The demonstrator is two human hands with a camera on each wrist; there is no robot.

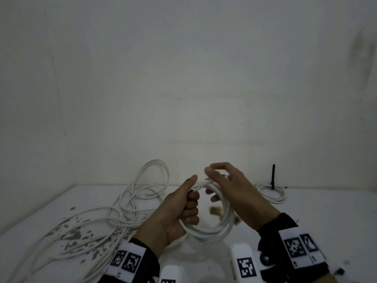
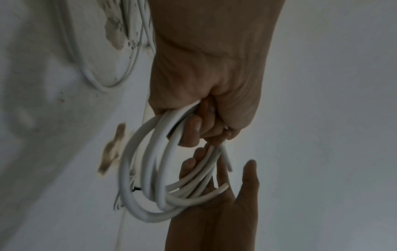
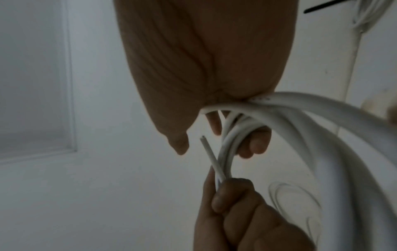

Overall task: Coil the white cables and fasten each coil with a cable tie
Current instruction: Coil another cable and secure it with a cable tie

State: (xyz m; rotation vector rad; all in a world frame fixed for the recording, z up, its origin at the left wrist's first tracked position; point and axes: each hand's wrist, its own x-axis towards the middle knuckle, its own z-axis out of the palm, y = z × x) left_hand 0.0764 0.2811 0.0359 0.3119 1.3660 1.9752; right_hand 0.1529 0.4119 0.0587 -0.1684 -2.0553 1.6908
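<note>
My left hand [image 1: 190, 203] grips a white cable coil [image 1: 214, 231] of several loops in its fist, thumb laid along the top; the same grip shows in the left wrist view [image 2: 206, 125] on the coil [image 2: 146, 169]. My right hand [image 1: 216, 180] reaches through the coil from the right, its lower fingers [image 3: 255, 142] hooked round the strands while thumb and index finger hover above. A cut cable end [image 3: 207, 149] sticks out free beside the left hand [image 3: 234, 212]. Another cut end [image 2: 223, 186] lies over the right hand's palm [image 2: 214, 217].
A tangle of loose white cables [image 1: 130, 203] spreads over the white table's left side, where the paint is chipped [image 1: 73, 233]. At the back right lies a small coil [image 1: 272, 194] with a black cable tie [image 1: 273, 176] standing up. Walls close in behind and left.
</note>
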